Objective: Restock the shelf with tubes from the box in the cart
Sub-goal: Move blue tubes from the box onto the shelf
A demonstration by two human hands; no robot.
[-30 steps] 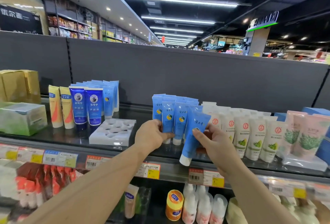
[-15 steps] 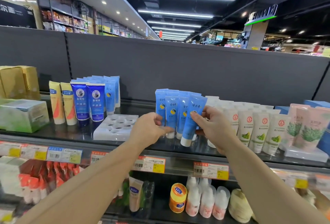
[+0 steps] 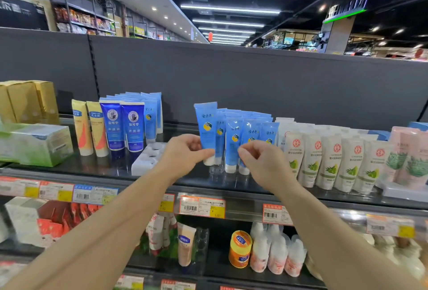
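Since half a second ago, the left hand point(image 3: 185, 153) has lifted one light blue tube point(image 3: 206, 127) above its row, and the right hand point(image 3: 264, 162) has let go of the tube it was setting down. The left fingers point(image 3: 203, 153) and thumb pinch the raised tube near its white cap. The right fingers curl loosely, grasping nothing, just in front of the blue tubes point(image 3: 245, 137) standing on the shelf point(image 3: 111, 169).
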